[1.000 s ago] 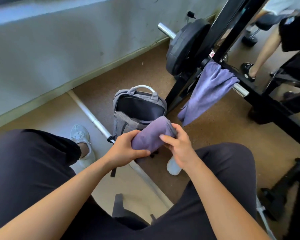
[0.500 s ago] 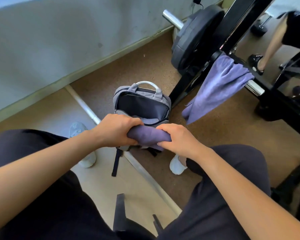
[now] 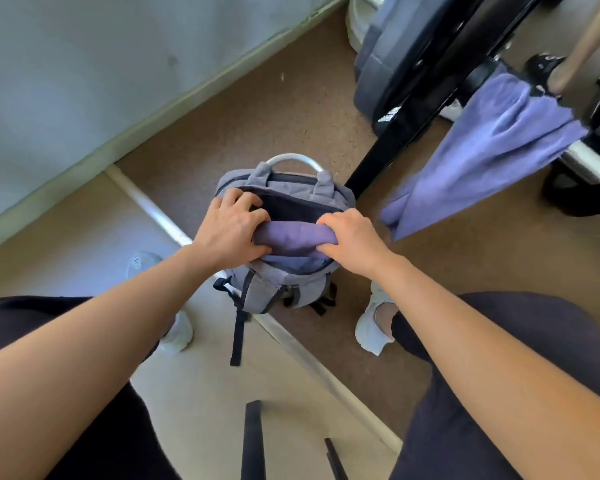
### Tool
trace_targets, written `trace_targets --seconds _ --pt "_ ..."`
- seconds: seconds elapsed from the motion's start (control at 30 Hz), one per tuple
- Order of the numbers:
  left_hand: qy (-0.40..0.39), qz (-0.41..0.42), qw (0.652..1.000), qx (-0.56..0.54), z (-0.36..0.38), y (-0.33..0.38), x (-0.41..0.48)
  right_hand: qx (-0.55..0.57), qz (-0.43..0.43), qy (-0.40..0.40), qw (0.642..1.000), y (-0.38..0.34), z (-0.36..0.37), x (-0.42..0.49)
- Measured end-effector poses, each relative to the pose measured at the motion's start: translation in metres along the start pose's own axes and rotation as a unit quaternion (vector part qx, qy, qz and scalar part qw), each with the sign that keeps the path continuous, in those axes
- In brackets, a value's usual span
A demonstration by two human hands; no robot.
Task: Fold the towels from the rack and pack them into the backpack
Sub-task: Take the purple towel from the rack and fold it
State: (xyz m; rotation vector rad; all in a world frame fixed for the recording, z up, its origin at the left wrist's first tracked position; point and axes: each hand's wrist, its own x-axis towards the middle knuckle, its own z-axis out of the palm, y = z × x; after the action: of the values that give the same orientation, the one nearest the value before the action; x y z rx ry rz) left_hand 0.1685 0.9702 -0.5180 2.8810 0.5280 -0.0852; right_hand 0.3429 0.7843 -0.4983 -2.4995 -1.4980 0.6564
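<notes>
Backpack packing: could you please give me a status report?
Left hand and right hand grip folded towel ends. Towel at open backpack mouth. Second towel hangs on rack. Nothing in the way.

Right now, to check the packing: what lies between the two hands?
In the head view, the folded purple towel spans from left hand to right hand, at the open backpack mouth.

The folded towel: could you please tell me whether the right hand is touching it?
Touching. The head view shows the right hand gripping one end of the folded towel at the mouth of the backpack.
</notes>
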Motion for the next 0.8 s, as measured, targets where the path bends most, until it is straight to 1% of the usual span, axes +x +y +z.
trace_targets --seconds 0.1,0.17,0.23,0.3,0.37,0.43,0.5,0.57,0.67,0.7,0.73,0.8 --pt "-0.023 0.001 0.999 0.025 0.016 0.000 0.004 -0.074 0.017 -0.023 0.997 0.000 0.021 0.007" --pt "-0.016 0.004 0.999 0.041 0.023 0.001 0.008 -0.107 0.025 -0.013 0.994 0.000 0.026 0.012" --pt "-0.008 -0.015 0.998 0.053 0.025 0.002 0.016 -0.123 0.039 0.002 0.992 -0.002 0.026 0.017" --pt "-0.023 -0.038 0.997 0.056 0.027 0.005 0.025 -0.105 0.058 0.017 0.993 -0.004 0.026 0.022" --pt "-0.053 -0.059 0.996 0.034 0.031 0.009 0.032 -0.090 0.069 0.016 0.993 -0.001 0.030 0.026" --pt "-0.069 -0.082 0.994 -0.003 0.037 0.012 0.036 -0.082 0.082 -0.021 0.993 0.004 0.035 0.028" --pt "-0.078 -0.091 0.993 -0.011 0.042 0.013 0.037 -0.074 0.094 -0.049 0.992 0.008 0.040 0.029" --pt "-0.084 -0.099 0.991 -0.007 0.046 0.014 0.037 -0.057 0.100 -0.040 0.993 0.010 0.045 0.029" --pt "-0.065 -0.132 0.989 -0.029 0.052 0.015 0.035 -0.018 0.113 0.000 0.993 0.014 0.056 0.031" --pt "-0.080 -0.138 0.987 -0.032 0.055 0.016 0.034 0.000 0.121 -0.014 0.993 0.016 0.060 0.031" --pt "-0.120 -0.132 0.984 -0.029 0.058 0.017 0.033 0.014 0.126 -0.049 0.991 0.018 0.064 0.031" --pt "-0.227 -0.108 0.968 -0.019 0.061 0.017 0.030 0.031 0.124 -0.133 0.983 0.023 0.070 0.031"
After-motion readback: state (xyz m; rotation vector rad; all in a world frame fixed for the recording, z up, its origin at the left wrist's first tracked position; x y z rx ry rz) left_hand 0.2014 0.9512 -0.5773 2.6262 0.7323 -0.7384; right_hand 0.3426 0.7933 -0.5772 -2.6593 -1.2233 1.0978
